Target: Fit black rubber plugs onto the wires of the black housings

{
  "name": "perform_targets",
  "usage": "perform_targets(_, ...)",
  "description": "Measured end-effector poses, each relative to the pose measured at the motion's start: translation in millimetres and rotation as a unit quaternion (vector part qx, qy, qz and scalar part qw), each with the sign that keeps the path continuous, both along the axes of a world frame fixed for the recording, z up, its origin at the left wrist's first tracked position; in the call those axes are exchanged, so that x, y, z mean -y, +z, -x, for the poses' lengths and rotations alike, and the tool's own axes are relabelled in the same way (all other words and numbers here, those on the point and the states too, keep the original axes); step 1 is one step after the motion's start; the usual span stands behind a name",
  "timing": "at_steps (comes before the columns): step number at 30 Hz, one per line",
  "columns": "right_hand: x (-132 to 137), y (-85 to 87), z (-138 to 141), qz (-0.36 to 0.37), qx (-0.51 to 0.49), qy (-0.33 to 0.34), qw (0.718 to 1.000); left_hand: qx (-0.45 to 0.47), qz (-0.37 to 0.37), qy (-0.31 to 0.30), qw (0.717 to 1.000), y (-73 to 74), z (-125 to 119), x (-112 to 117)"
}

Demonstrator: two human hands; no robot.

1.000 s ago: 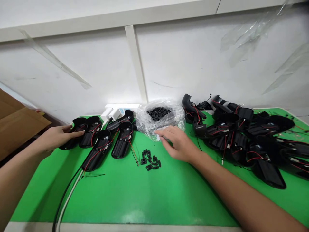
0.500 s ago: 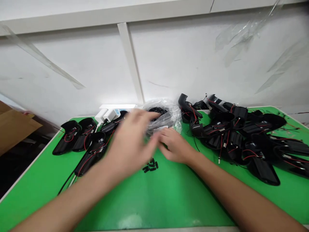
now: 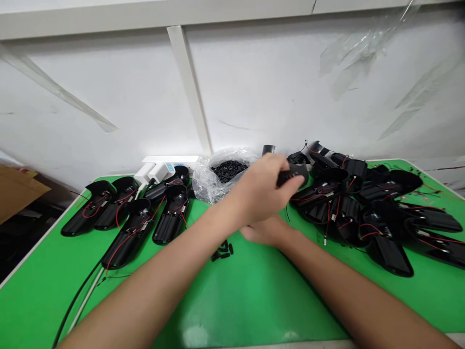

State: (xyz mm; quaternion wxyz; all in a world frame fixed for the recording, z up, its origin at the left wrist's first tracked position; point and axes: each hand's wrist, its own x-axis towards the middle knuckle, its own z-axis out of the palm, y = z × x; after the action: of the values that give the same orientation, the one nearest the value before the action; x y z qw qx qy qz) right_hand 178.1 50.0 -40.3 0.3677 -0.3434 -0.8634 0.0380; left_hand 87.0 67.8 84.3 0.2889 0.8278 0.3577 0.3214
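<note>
My left hand reaches across to the right, over my right wrist. Its thumb and fingers are closed on a black plastic housing, whose curved end sticks out past the thumb. Below it, my right hand is curled near the green tabletop; the left forearm and hand cover most of its fingers, and anything in them is hidden. Several small black plastic pieces lie loose on the table, left of my right hand. Behind my hands sits a clear plastic bag filled with small black pieces.
Black housings with red wires are heaped on the right side of the green table. Several more housings lie at the left, beside a white power strip with plugs and cables. A white wall stands behind.
My left hand has moved from the middle to the right and closed on a black housing. My right hand has dropped slightly lower. A housing at the left that the arm covered now shows.
</note>
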Motion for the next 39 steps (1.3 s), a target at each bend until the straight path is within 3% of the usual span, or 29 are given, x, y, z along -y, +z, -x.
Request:
perform_targets(2, 2.1, 8.1, 1.2, -0.006, -0.028, 0.023, 0.999, 0.098, 0.078, 0.061, 0.99, 2.9, 16.0, 0.9)
perform_targets(4, 0.5, 12.3, 3.0, -0.001, -0.071, 0.037, 0.997, 0.177, 0.149, 0.084, 0.969, 1.7, 32.5, 2.6)
perform_targets(8, -5.1, 12.2, 5.9, 0.035, -0.181, 0.017, 0.983, 0.356, 0.29, 0.086, 0.884, -8.1, 55.2, 5.6)
perform_targets(10, -6.6, 12.9, 6.4, 0.1, -0.248, -0.012, 0.963, 0.402, 0.325, 0.071, 0.853, -10.6, 61.7, 8.0)
perform_targets(12, -7.2, 16.6, 6.2, 0.207, -0.335, -0.039, 0.918, 0.414, 0.347, 0.057, 0.84, -10.3, 68.7, 11.7)
perform_targets(14, -7.2, 23.5, 4.8, 0.315, -0.423, -0.026, 0.849, 0.425, 0.362, 0.054, 0.828, -9.6, 77.8, 15.5)
perform_targets(19, -2.5, 45.5, -1.5, 0.577, -0.514, 0.161, 0.613, 0.485, 0.372, 0.103, 0.784, -17.4, 101.0, 18.2)
perform_targets(21, -0.3, 51.2, -3.4, 0.613, -0.506, 0.203, 0.572, 0.495, 0.362, 0.123, 0.78, -22.5, 106.1, 17.3)
perform_targets(24, 0.6, 53.6, -3.9, 0.631, -0.49, 0.231, 0.555, 0.486, 0.335, 0.128, 0.797, -28.6, 108.2, 17.1)
perform_targets(27, 0.7, 49.9, -0.3, 0.616, -0.484, 0.245, 0.571, 0.461, 0.322, 0.159, 0.811, -33.6, 105.4, 19.4)
perform_targets(29, 3.0, 45.7, 4.2, 0.588, -0.473, 0.247, 0.608, 0.447, 0.312, 0.195, 0.816, -36.6, 102.0, 22.0)
perform_targets(31, 8.3, 41.7, 9.1, 0.526, -0.442, 0.233, 0.688, 0.441, 0.294, 0.221, 0.819, -38.2, 99.0, 25.0)
perform_targets(34, 20.3, 39.4, 14.5, 0.33, -0.322, 0.192, 0.866, 0.444, 0.284, 0.24, 0.815, -37.0, 97.3, 28.1)
perform_targets(35, 24.3, 39.6, 15.5, 0.259, -0.279, 0.184, 0.906, 0.448, 0.289, 0.243, 0.81, -35.8, 97.6, 28.4)
perform_targets(37, 30.3, 40.2, 17.0, 0.166, -0.218, 0.187, 0.943, 0.459, 0.304, 0.25, 0.797, -33.1, 99.2, 27.8)
perform_targets(39, 32.7, 39.4, 18.2, 0.143, -0.194, 0.197, 0.95, 0.478, 0.312, 0.266, 0.777, -31.1, 101.2, 26.6)
